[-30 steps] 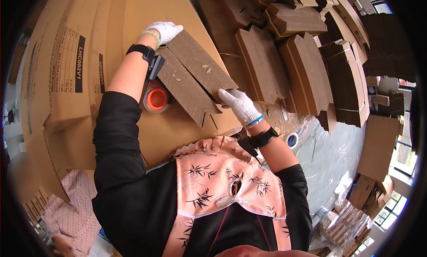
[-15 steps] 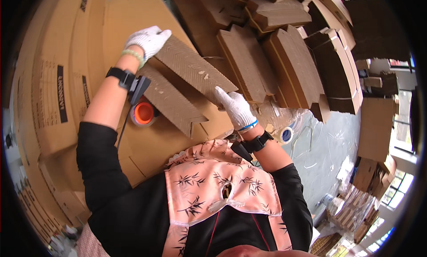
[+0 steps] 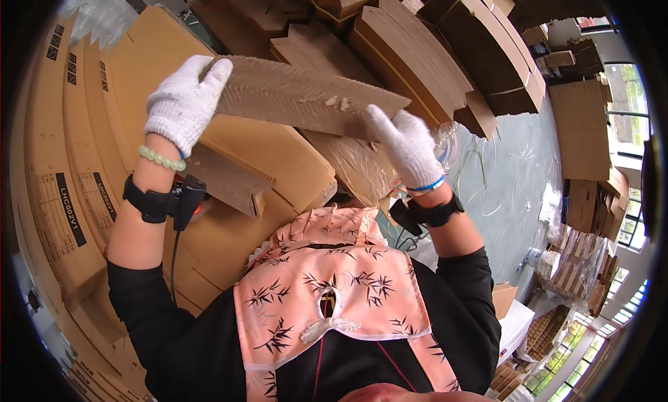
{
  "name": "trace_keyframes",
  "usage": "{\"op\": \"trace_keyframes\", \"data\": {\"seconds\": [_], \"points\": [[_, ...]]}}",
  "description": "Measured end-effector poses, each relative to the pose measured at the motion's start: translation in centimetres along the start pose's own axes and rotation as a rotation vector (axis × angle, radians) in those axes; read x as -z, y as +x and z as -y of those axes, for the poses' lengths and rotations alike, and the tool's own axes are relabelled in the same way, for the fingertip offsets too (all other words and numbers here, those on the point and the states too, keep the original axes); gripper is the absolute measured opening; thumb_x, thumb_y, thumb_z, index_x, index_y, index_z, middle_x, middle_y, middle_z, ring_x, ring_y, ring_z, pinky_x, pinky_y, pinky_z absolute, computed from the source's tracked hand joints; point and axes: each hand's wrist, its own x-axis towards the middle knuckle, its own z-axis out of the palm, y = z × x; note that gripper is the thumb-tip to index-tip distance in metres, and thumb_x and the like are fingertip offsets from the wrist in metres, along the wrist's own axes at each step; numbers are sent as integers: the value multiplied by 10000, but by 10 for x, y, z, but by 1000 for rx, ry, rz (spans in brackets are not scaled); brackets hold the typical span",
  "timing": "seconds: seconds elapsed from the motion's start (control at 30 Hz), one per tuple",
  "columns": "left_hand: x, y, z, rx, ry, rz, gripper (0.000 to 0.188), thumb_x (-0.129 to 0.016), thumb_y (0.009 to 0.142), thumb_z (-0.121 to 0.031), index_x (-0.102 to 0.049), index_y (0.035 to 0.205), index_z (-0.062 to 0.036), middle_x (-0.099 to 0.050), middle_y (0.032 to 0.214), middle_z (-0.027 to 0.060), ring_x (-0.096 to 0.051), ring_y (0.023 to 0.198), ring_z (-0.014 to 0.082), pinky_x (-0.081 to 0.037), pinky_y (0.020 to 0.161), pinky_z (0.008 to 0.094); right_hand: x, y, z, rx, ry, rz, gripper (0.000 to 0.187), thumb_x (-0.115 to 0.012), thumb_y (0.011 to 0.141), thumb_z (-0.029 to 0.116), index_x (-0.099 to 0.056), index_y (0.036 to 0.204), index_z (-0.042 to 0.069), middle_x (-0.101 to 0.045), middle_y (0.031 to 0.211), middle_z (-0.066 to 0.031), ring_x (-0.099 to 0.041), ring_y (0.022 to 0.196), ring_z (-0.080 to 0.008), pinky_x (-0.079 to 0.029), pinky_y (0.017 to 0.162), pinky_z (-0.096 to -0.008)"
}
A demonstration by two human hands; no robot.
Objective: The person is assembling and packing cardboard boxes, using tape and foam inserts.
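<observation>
A long stack of brown corrugated cardboard strips [image 3: 299, 92], edges up, is held between my two white-gloved hands. My left hand [image 3: 184, 103] is closed round its left end. With the thumb on the near face, my right hand [image 3: 407, 144] grips the right end; its fingers are partly hidden behind the stack. Beneath the left wrist a second stack of cardboard strips [image 3: 223, 179] lies on the flat tan cardboard [image 3: 216, 263]. My left forearm covers part of it.
Strapped cardboard bundles [image 3: 410, 61] stand beyond the held stack. Large flattened cartons [image 3: 83, 193] line the left side. Clear plastic wrap [image 3: 358, 162] lies below the held stack. Loose straps [image 3: 480, 179] are scattered on the grey floor [image 3: 515, 151] at right.
Both hands have lifted the cardboard stack away from the second stack, bringing it more level and over to the right. The view has turned, and my left forearm now mostly hides the orange tape roll.
</observation>
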Motion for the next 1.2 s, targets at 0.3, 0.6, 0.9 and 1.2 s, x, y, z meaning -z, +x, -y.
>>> {"op": "trace_keyframes", "data": {"seconds": [0.3,0.6,0.9,1.2], "points": [[-56,-46,-103,-132,-255,69,500,-515,901,-498,-590,1146,-70,-654,1053,206,-611,1012,378,-488,870,430,78,-31,-99,60,-8,-290,530,-559,867,496,-656,948,-19,-657,762,-212,-643,795,-369,-474,725,-408],[-161,-99,-110,10,-213,439,565,-464,894,-530,-544,1212,-70,-605,1161,232,-569,1093,393,-453,931,447,53,-65,-181,-24,-224,-132,519,-569,855,495,-660,918,-12,-652,727,-226,-658,736,-368,-507,680,-438],[-254,-152,11,361,-369,630,563,-431,909,-507,-535,1232,-58,-600,1178,233,-579,1086,385,-464,927,435,-56,-33,-170,30,-367,121,616,-535,832,571,-685,781,-24,-625,655,-224,-652,667,-362,-504,616,-430],[-307,-203,51,367,-508,408,603,-593,891,-402,-395,1333,-41,-528,1257,228,-617,1024,342,-546,815,377,-75,47,-152,516,-457,242,666,-541,814,612,-634,689,-36,-601,596,-222,-624,585,-376,-494,554,-460]]}}
